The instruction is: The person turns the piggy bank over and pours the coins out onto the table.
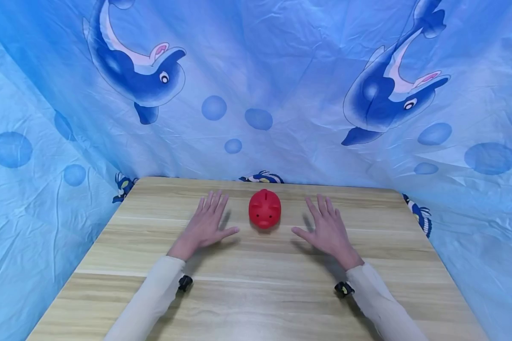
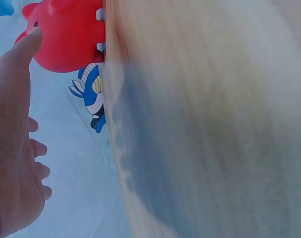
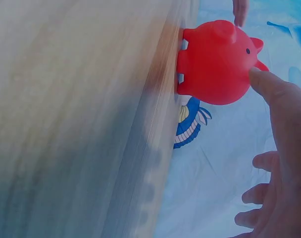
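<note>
A red piggy bank [image 1: 265,210] stands upright on the wooden table, its snout toward the person and a coin slot on its back. To its left, the left hand [image 1: 205,224] hovers palm down over the table, fingers straight and thumb pointing toward the pig. On the other side the right hand [image 1: 327,229] mirrors it, fingers spread, thumb out. Both hands are apart from the piggy bank and hold nothing. In the left wrist view the thumb overlaps the piggy bank [image 2: 66,34]; the right wrist view shows the same overlap at the piggy bank [image 3: 215,64].
The light wooden table [image 1: 256,293] reaches back to a blue curtain [image 1: 298,94] printed with dolphins and bubbles, which also hangs along both sides. A small black device [image 1: 185,283] sits at the left wrist, another black device [image 1: 343,289] at the right.
</note>
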`<state>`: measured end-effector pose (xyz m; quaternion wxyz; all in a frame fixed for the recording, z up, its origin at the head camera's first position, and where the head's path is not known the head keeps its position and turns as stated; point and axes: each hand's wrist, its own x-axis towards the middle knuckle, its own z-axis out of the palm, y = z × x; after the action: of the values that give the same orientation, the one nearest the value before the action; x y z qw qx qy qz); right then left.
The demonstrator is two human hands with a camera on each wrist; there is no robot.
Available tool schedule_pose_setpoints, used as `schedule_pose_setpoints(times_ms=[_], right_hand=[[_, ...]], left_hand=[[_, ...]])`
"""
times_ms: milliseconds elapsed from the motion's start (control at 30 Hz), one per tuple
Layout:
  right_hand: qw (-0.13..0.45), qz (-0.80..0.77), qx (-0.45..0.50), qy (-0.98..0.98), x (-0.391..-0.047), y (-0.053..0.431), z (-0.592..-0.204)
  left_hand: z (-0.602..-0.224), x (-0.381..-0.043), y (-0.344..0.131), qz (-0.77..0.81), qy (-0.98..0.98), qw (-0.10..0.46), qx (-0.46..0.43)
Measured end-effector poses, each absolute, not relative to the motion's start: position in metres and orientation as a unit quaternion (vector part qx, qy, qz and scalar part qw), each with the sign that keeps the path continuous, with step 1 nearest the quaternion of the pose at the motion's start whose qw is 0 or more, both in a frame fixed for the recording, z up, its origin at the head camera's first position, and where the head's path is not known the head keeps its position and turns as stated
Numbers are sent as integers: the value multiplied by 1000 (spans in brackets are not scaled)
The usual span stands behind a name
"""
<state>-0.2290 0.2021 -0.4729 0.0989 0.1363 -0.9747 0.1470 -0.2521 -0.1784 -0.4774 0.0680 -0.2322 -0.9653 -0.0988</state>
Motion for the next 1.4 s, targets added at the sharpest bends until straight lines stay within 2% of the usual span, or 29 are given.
schedule_pose_setpoints(times_ms=[400, 733, 1400], right_hand=[[76, 163, 160, -971, -246, 192, -473], [72, 177, 198, -961, -258, 181, -475], [41, 202, 265, -942, -289, 169, -487]], left_hand=[[-474, -271, -176, -126, -953, 40, -272], [-476, -287, -164, -154, -936, 42, -314], [-481, -304, -134, -252, -916, -8, -313]])
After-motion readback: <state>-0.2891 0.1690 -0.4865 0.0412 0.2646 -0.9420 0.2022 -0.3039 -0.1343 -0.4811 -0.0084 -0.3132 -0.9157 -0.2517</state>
